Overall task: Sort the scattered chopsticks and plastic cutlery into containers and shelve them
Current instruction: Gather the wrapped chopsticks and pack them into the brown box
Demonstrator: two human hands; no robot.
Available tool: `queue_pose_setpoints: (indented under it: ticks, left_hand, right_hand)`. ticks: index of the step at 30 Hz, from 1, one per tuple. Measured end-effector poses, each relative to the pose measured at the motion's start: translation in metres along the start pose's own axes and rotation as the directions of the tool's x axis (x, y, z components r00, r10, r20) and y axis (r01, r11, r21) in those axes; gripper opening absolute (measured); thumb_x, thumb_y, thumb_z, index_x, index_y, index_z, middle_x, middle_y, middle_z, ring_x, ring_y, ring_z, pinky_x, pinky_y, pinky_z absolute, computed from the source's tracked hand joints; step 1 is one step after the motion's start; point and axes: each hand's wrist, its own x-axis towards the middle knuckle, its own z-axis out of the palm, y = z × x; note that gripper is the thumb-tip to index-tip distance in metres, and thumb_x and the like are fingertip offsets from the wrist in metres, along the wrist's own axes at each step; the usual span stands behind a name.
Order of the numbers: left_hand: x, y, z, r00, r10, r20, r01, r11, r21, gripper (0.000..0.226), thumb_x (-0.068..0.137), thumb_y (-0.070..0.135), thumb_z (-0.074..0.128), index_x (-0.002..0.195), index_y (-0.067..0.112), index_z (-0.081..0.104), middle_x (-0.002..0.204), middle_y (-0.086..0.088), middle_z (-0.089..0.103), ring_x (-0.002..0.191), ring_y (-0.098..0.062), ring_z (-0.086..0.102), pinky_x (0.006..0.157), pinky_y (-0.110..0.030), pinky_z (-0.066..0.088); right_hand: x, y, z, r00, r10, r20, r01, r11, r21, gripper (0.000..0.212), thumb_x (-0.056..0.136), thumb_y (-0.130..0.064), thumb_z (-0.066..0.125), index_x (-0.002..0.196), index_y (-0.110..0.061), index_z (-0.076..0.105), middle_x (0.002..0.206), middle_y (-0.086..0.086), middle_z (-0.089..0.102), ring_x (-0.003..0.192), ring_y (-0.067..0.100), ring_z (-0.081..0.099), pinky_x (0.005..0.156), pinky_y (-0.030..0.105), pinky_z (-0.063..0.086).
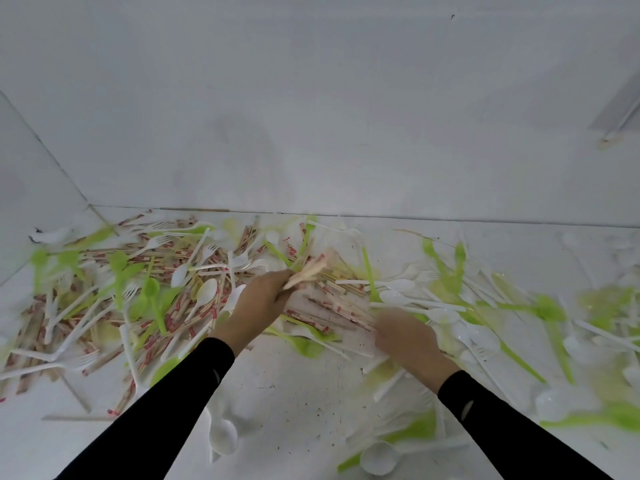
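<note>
Presently, a small bundle of chopsticks [306, 271] is sitting in the left hand [258, 299], whose fingers are curling round its near end. The sticks are fanning up and to the right, away from the palm, above the litter.

Just below the bundle, loose paper-wrapped chopsticks [332, 308] are lying on the white surface [294, 393] between the two hands. Their long axes are running roughly left to right, slanting slightly downward toward the right.

The right hand [407, 336] is hovering palm down at the right-hand ends of those sticks. Motion blur is hiding its fingers, so whether they are apart or gripping cannot be told.

In judgement, the right hand is standing nearer those ends, and the next pickup is depending on taking the sticks along their length and passing them leftward to the bundle.

White spoons [398, 296] and a green handle [370, 271] are lying across the same patch, just beyond the right hand — a likely source of mixed picks. Further left, a dense mixed heap [156, 271] is awaiting sorting.
</note>
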Motion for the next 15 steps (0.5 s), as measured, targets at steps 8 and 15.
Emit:
queue_pose_setpoints:
  ticks: [8,15]
  left_hand:
    - [0.002,0.013,-0.028,0.913,-0.337,-0.229,0.075,0.692,-0.718,0.019,0.102,0.020,0.049,0.104,0.019,0.068,0.104,0.010,0.073,0.107,-0.005,0.065,0.090,-0.014,0.046]
    - [0.000,0.023,-0.040,0.837,-0.422,-0.347,-0.062,0.558,-0.827,0.022,0.101,0.033,0.046,0.102,0.014,0.057,0.070,0.002,0.053,0.060,-0.012,0.053,0.061,-0.026,0.050]
  right_hand:
    - [0.002,0.005,-0.004,1.000,-0.014,0.009,0.014,0.999,0.035,0.029,0.088,-0.029,0.057,0.069,-0.022,0.036,0.085,-0.004,0.043,0.077,0.017,0.050,0.053,0.026,0.028]
    - [0.004,-0.003,-0.018,0.992,-0.094,-0.080,0.097,0.995,0.036,0.036,0.098,-0.044,0.045,0.069,-0.026,0.033,0.064,-0.005,0.047,0.062,0.015,0.048,0.053,0.028,0.032]
